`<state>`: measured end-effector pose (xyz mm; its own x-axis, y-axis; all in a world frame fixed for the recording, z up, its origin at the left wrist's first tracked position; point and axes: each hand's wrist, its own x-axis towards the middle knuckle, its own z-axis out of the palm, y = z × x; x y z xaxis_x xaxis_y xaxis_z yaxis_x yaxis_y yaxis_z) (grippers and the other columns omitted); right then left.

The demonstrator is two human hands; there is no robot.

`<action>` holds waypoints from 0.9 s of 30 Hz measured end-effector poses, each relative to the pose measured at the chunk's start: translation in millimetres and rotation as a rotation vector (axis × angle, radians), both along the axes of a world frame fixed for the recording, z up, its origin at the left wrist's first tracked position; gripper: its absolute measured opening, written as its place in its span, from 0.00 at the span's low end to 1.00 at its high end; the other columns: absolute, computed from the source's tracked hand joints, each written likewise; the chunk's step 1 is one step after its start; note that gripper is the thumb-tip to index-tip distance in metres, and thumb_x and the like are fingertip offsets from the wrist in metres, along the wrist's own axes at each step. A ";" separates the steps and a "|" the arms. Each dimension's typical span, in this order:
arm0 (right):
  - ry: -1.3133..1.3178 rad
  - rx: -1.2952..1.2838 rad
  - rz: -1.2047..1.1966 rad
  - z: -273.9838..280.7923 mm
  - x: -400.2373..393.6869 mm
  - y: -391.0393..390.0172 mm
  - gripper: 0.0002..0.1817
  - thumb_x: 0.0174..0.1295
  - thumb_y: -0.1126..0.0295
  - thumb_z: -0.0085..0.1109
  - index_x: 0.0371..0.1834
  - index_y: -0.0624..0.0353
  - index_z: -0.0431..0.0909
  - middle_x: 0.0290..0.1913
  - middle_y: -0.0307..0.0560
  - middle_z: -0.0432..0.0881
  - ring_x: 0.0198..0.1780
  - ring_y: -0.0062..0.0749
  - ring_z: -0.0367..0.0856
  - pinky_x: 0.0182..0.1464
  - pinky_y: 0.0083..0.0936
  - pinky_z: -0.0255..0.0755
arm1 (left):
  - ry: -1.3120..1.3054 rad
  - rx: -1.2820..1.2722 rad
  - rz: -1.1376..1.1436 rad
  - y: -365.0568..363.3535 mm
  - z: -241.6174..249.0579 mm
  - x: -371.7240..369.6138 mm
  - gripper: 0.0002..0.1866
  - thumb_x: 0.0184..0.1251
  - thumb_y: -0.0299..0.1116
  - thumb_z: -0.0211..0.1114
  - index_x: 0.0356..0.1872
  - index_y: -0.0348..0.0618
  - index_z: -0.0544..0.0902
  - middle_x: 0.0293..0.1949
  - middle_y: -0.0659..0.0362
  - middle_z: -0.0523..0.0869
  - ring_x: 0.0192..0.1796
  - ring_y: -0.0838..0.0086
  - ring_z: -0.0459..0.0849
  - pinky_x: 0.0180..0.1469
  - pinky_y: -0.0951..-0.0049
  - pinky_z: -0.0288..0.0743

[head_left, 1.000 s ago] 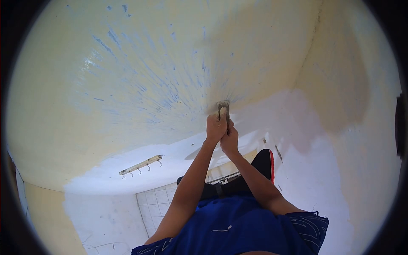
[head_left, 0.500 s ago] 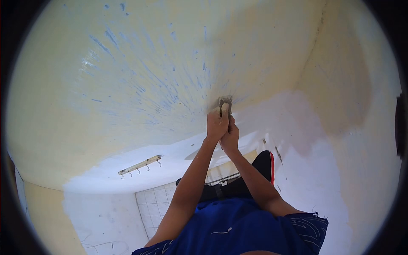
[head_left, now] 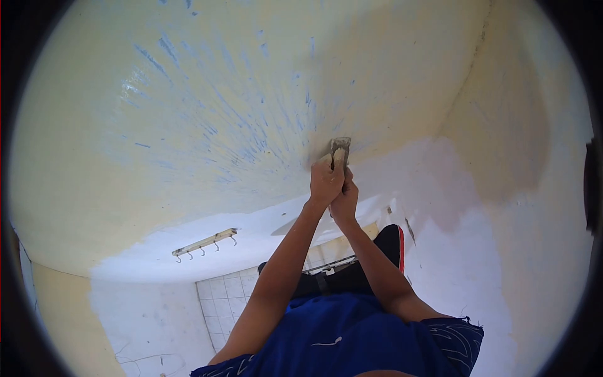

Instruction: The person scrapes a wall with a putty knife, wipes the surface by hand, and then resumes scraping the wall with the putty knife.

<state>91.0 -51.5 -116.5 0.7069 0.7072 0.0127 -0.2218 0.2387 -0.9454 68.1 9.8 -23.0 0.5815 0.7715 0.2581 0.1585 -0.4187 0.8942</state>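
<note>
Both hands are raised in front of me at the yellowish wall (head_left: 251,81), closed around one scraper (head_left: 340,143). Its wide, dirty blade points upward and is on or very close to the surface. My left hand (head_left: 326,183) grips higher up, with a finger or thumb stretched along the tool towards the blade. Just below and to the right, my right hand (head_left: 343,202) is wrapped round the lower part. The handle is mostly hidden by the fingers. Streaks of blue fan out over the wall around the blade.
A rail with several hooks (head_left: 204,244) is fixed on the white lower wall. White tiles (head_left: 223,301) lie further down on the left. A dark shoe with a red edge (head_left: 392,248) shows below my right forearm. A dark object (head_left: 589,187) is at the far right.
Both hands and the scraper have shifted slightly right, with the blade a little higher. The grip looks the same.
</note>
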 end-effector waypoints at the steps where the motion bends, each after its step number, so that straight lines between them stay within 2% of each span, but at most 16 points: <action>1: -0.061 0.034 -0.069 -5.5 -5.7 1.4 0.19 0.73 0.72 0.53 0.63 0.69 0.75 0.54 0.51 0.83 0.54 0.29 0.82 0.57 0.25 0.73 | -0.003 0.000 0.002 2.1 -10.8 -2.6 0.25 0.81 0.43 0.54 0.23 0.34 0.79 0.19 0.54 0.85 0.22 0.73 0.84 0.26 0.67 0.74; 3: -0.122 0.069 -0.144 -14.9 -16.9 -0.6 0.19 0.73 0.72 0.53 0.63 0.68 0.74 0.54 0.51 0.83 0.54 0.30 0.82 0.57 0.26 0.74 | 0.038 0.023 0.026 -2.7 -24.1 -12.8 0.26 0.81 0.43 0.55 0.23 0.34 0.79 0.19 0.55 0.85 0.22 0.73 0.84 0.26 0.67 0.74; 4: -0.173 0.076 -0.191 -18.9 -22.7 -2.5 0.17 0.73 0.70 0.54 0.62 0.67 0.74 0.48 0.46 0.82 0.48 0.23 0.79 0.49 0.21 0.73 | 0.037 0.026 0.021 -7.8 -24.2 -15.1 0.26 0.81 0.43 0.55 0.23 0.34 0.79 0.19 0.55 0.85 0.22 0.73 0.84 0.26 0.67 0.74; 5: -0.221 0.084 -0.239 -22.1 -24.9 -2.1 0.16 0.74 0.69 0.56 0.60 0.65 0.75 0.43 0.40 0.81 0.42 0.16 0.76 0.42 0.16 0.72 | 0.020 -0.096 0.028 -12.3 -24.0 -18.0 0.26 0.80 0.42 0.56 0.22 0.33 0.79 0.19 0.51 0.84 0.22 0.67 0.84 0.26 0.64 0.73; 6: -0.219 0.087 -0.242 -19.3 -22.6 -1.7 0.16 0.74 0.69 0.56 0.60 0.65 0.75 0.43 0.40 0.81 0.42 0.16 0.76 0.42 0.16 0.72 | 0.004 -0.218 0.039 -15.2 -20.2 -19.9 0.25 0.78 0.41 0.56 0.22 0.31 0.79 0.18 0.48 0.83 0.22 0.61 0.84 0.26 0.61 0.72; 7: -0.155 0.073 -0.186 -17.9 -19.9 -2.9 0.17 0.74 0.70 0.56 0.61 0.66 0.74 0.45 0.40 0.81 0.44 0.17 0.76 0.44 0.17 0.72 | 0.009 -0.219 0.040 -14.3 -17.7 -19.7 0.25 0.78 0.41 0.56 0.22 0.31 0.79 0.18 0.48 0.83 0.22 0.61 0.84 0.26 0.61 0.72; 9: -0.081 0.052 -0.127 -6.8 -16.9 -4.9 0.18 0.73 0.70 0.55 0.63 0.67 0.74 0.47 0.41 0.82 0.45 0.18 0.76 0.46 0.18 0.72 | 0.063 -0.106 0.007 -9.2 -13.3 -16.3 0.25 0.81 0.43 0.54 0.25 0.34 0.81 0.18 0.55 0.85 0.21 0.73 0.83 0.26 0.67 0.74; 12: -0.152 0.004 -0.129 14.1 -11.1 -10.7 0.18 0.73 0.72 0.56 0.62 0.68 0.74 0.48 0.41 0.82 0.47 0.19 0.76 0.47 0.19 0.72 | -0.016 -0.149 -0.001 -14.4 10.4 -8.8 0.26 0.81 0.43 0.54 0.25 0.33 0.81 0.18 0.54 0.84 0.21 0.73 0.83 0.26 0.68 0.74; 14: -0.183 0.046 -0.137 -1.5 -10.9 -3.8 0.20 0.74 0.70 0.54 0.65 0.66 0.74 0.51 0.55 0.86 0.55 0.31 0.83 0.56 0.27 0.74 | -0.002 -0.098 0.013 -10.5 -8.4 -11.8 0.26 0.81 0.43 0.54 0.25 0.33 0.81 0.18 0.55 0.84 0.21 0.73 0.83 0.26 0.68 0.74; 16: -0.196 0.031 -0.172 -16.4 -25.2 -3.7 0.19 0.74 0.70 0.54 0.65 0.67 0.74 0.51 0.55 0.86 0.55 0.30 0.83 0.56 0.27 0.74 | 0.011 -0.036 0.019 -5.9 -25.9 -16.8 0.26 0.81 0.43 0.54 0.25 0.33 0.81 0.17 0.55 0.84 0.21 0.73 0.83 0.26 0.69 0.74; 18: -0.208 0.008 -0.195 -34.7 -30.0 -3.5 0.19 0.74 0.71 0.53 0.65 0.67 0.74 0.50 0.56 0.86 0.55 0.30 0.83 0.56 0.27 0.74 | 0.040 -0.159 0.029 -9.7 -41.4 -26.8 0.26 0.81 0.43 0.53 0.26 0.33 0.82 0.17 0.55 0.84 0.21 0.73 0.83 0.26 0.70 0.74; 20: -0.202 0.024 -0.188 -50.2 -34.0 0.4 0.19 0.74 0.70 0.54 0.63 0.68 0.75 0.49 0.55 0.86 0.54 0.30 0.83 0.55 0.27 0.74 | 0.043 -0.159 0.006 -7.3 -48.6 -30.8 0.26 0.81 0.44 0.54 0.26 0.32 0.82 0.17 0.54 0.84 0.21 0.73 0.83 0.26 0.70 0.75; 22: -0.153 0.018 -0.177 -28.0 -29.0 -4.1 0.18 0.74 0.70 0.54 0.61 0.69 0.76 0.49 0.55 0.86 0.53 0.29 0.84 0.55 0.27 0.74 | 0.036 -0.152 -0.020 -4.0 -35.9 -24.6 0.26 0.81 0.44 0.54 0.26 0.32 0.82 0.17 0.54 0.84 0.21 0.73 0.83 0.26 0.70 0.75; 24: -0.106 0.011 -0.159 -11.1 -20.2 -2.0 0.17 0.73 0.70 0.54 0.59 0.70 0.77 0.49 0.54 0.86 0.53 0.29 0.84 0.55 0.27 0.75 | 0.029 -0.142 0.001 -7.8 -11.3 -16.5 0.25 0.79 0.41 0.56 0.21 0.33 0.78 0.17 0.51 0.83 0.21 0.67 0.85 0.26 0.64 0.74; 26: -0.027 0.033 -0.051 -10.7 -9.8 -0.8 0.12 0.72 0.71 0.58 0.54 0.67 0.78 0.44 0.37 0.80 0.43 0.18 0.77 0.45 0.18 0.74 | -0.011 -0.172 0.012 -12.2 -6.6 -12.4 0.26 0.79 0.41 0.56 0.21 0.33 0.78 0.17 0.51 0.83 0.21 0.67 0.84 0.26 0.65 0.74; 27: -0.087 0.064 -0.083 -13.3 -9.0 0.3 0.09 0.71 0.73 0.58 0.49 0.67 0.79 0.40 0.36 0.80 0.41 0.20 0.77 0.46 0.20 0.74 | -0.057 -0.187 0.016 -10.2 -5.4 -8.9 0.26 0.79 0.41 0.56 0.21 0.33 0.78 0.17 0.52 0.84 0.21 0.68 0.84 0.26 0.65 0.74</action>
<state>82.0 -51.1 -129.8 0.7572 0.6422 0.1197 -0.1163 0.3128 -0.9427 59.2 -0.4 -28.4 0.5578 0.8179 0.1412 0.1108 -0.2421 0.9639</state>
